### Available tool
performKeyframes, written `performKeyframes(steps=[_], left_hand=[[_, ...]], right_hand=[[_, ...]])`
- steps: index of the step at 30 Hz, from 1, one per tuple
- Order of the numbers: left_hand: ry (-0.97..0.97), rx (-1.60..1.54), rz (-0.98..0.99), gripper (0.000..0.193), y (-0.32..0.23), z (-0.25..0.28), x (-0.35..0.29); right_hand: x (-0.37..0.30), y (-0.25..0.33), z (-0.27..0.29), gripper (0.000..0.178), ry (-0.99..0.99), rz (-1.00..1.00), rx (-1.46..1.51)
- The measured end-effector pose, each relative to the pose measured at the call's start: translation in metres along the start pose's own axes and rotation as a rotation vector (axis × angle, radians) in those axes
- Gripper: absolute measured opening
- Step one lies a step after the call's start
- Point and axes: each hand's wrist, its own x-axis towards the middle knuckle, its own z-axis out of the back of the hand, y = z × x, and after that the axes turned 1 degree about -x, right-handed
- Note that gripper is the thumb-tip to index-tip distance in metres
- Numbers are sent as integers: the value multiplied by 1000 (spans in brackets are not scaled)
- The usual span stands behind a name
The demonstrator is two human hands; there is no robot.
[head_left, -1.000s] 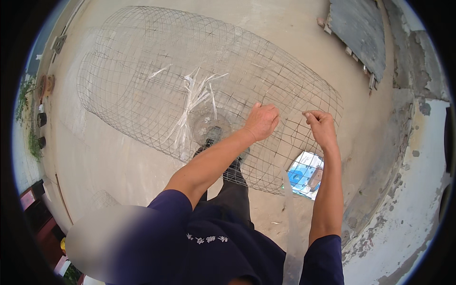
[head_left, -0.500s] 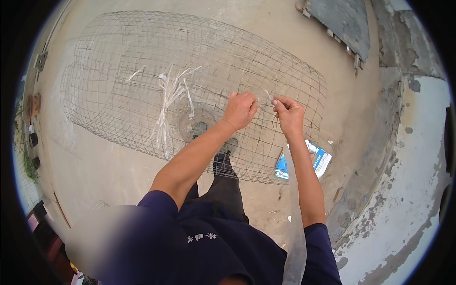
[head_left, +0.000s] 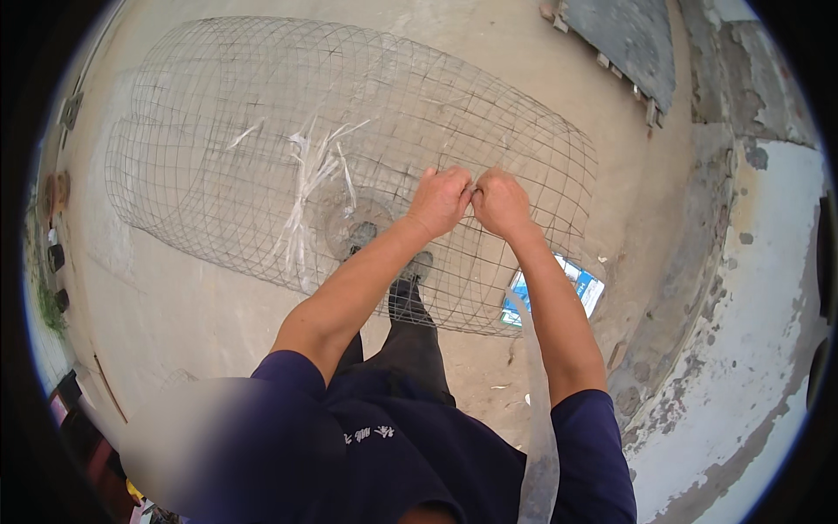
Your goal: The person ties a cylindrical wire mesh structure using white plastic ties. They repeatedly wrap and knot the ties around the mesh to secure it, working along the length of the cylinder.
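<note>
A long cylinder of wire mesh (head_left: 253, 188) lies across the ground in front of me. Above its right half, my left hand (head_left: 441, 201) and my right hand (head_left: 500, 203) meet, thumbs side by side, both closed in a pinch. Between the fingertips shows a bit of whitish, thin plastic strip (head_left: 472, 187); most of it is hidden by the fingers. A bundle of white plastic strips (head_left: 305, 183) is draped over the mesh to the left of my hands. Beside my right forearm hangs a wide translucent plastic band (head_left: 540, 437).
Under the mesh, near my shoes (head_left: 363, 234), is a round disc-like thing (head_left: 336, 229). A blue-and-white printed sheet or packet (head_left: 583, 284) lies at the mesh's right end. Farther off rests a grey slab (head_left: 621, 48). A peeling wall (head_left: 742, 349) runs along the right.
My right hand has moved left and turned inward to meet my left hand. The wisp that stuck up from its fingertips is now mostly covered. My left hand has barely moved.
</note>
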Motion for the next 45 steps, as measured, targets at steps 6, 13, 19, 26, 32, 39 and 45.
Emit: performKeyframes(steps=[6, 13, 19, 26, 32, 39, 45], left_hand=[[29, 0, 33, 9, 5, 0, -1], [-1, 6, -6, 11, 7, 1, 1], [8, 21, -20, 13, 10, 2, 2], [41, -29, -34, 13, 15, 2, 0], [46, -36, -33, 13, 11, 7, 6], [-2, 14, -47, 15, 18, -2, 8], [-100, -33, -129, 13, 15, -2, 13]], right_hand=[[2, 26, 23, 16, 200, -49, -104], [3, 20, 4, 13, 66, -1, -189], [-20, 9, -7, 13, -400, 259, -126], [-66, 31, -1, 9, -519, 185, 21], [-84, 39, 0, 25, -469, 80, 496], [-82, 43, -42, 42, -376, -256, 1490], [-91, 64, -39, 39, -399, -235, 1213]])
